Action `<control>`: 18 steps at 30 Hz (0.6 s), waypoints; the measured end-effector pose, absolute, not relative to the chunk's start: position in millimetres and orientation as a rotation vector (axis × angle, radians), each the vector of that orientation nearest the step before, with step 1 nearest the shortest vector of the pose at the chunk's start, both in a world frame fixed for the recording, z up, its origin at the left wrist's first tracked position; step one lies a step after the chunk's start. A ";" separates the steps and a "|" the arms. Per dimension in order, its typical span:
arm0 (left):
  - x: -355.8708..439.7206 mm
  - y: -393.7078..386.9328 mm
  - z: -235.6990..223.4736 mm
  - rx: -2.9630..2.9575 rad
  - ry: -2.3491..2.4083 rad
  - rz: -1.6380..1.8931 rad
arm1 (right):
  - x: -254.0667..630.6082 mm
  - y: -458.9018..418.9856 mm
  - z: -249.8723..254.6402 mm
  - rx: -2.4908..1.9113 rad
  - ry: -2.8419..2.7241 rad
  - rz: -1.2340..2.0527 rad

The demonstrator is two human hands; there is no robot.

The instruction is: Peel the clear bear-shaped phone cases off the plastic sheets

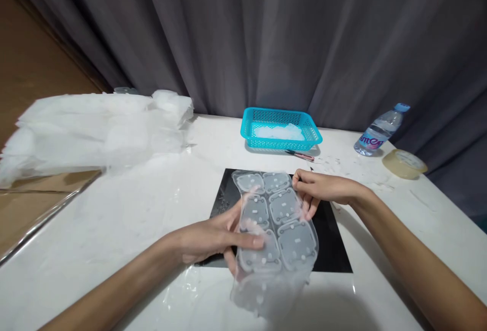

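Note:
A translucent, soft-looking plastic sheet (297,242) with rounded-square cells in two columns hangs tilted above a black mat (333,250). My left hand (228,234) grips its left side, thumb on top and fingers showing through from underneath. At the upper right edge, my right hand (310,191) is closed on the sheet, with finger and thumb pinched together. A small dark tip sticks up just behind the right hand; I cannot make out what it belongs to. The sheet's lower end droops toward me and is blurred.
A large pile of similar whitish sheets (95,128) lies at left, beside cardboard (38,214). Behind the mat stand a turquoise basket (281,144) with whitish pieces inside and a pinkish cutter-like tool (302,156). A water bottle (380,130) and tape roll (404,164) are at right, near scattered scraps.

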State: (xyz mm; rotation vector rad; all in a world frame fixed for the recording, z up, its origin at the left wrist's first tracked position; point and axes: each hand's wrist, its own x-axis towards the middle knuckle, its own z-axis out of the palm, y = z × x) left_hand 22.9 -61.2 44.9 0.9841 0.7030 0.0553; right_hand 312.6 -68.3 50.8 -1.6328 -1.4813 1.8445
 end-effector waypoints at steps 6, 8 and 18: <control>21.4 -67.2 62.1 0.796 0.644 -0.022 | 315.9 -76.3 57.9 -1.682 -1.569 1.942; 19.5 -65.2 61.3 0.808 0.663 -0.015 | 317.0 -77.2 59.6 -1.726 -1.604 1.946; 2.8 -52.2 26.3 1.425 0.764 0.132 | 321.0 -67.9 42.3 -1.936 -1.773 1.683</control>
